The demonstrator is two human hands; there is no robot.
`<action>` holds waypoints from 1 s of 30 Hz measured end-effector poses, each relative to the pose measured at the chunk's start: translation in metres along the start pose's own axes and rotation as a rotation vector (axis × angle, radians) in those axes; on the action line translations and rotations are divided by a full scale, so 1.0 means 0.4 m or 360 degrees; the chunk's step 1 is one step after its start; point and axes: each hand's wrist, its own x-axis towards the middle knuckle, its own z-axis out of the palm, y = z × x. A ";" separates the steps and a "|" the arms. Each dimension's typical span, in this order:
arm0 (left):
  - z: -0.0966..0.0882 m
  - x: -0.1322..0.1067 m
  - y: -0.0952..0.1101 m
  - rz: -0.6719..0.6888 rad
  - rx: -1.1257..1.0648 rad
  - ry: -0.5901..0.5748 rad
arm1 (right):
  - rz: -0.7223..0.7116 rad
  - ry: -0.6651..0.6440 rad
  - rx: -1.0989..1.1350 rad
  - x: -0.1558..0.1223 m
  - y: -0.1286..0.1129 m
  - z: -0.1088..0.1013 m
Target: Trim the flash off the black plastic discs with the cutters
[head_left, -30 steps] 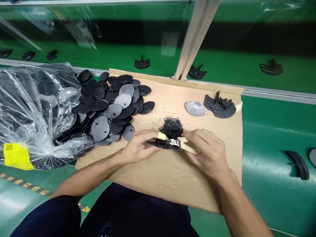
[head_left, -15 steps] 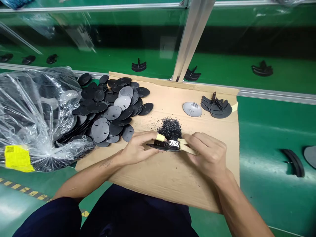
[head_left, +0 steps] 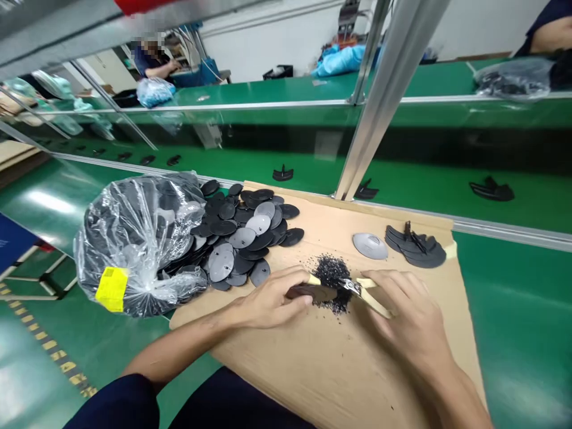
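Between thumb and fingers, my left hand (head_left: 272,298) pinches a dark oval plastic disc (head_left: 319,292) tilted nearly edge-on. A yellow cover wraps one of that hand's fingertips. My right hand (head_left: 409,304) holds cream-handled cutting pliers (head_left: 357,288), their handles spread and the metal jaws apart, just right of the disc. Beneath both lies a heap of small black plastic bits (head_left: 333,271) on a cardboard sheet (head_left: 286,357). To the left is a pile of black and grey oval discs (head_left: 243,238). A grey disc (head_left: 370,245) and several black curved parts (head_left: 417,245) lie at the right.
A clear plastic bag (head_left: 138,238) of discs with a yellow label stands at the left. Behind the cardboard rises a metal post (head_left: 388,107). Black parts (head_left: 491,189) sit along the green conveyor belt (head_left: 424,173). A person (head_left: 154,62) is at the far side.
The view has tilted up, showing more of the far side. The pliers' jaws have come away from the disc and their handles have spread. My left hand has tilted the disc.
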 end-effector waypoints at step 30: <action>-0.509 0.437 -0.554 -0.1110 0.1418 0.0076 | -0.0026 0.0151 -0.0157 -0.035 0.042 0.033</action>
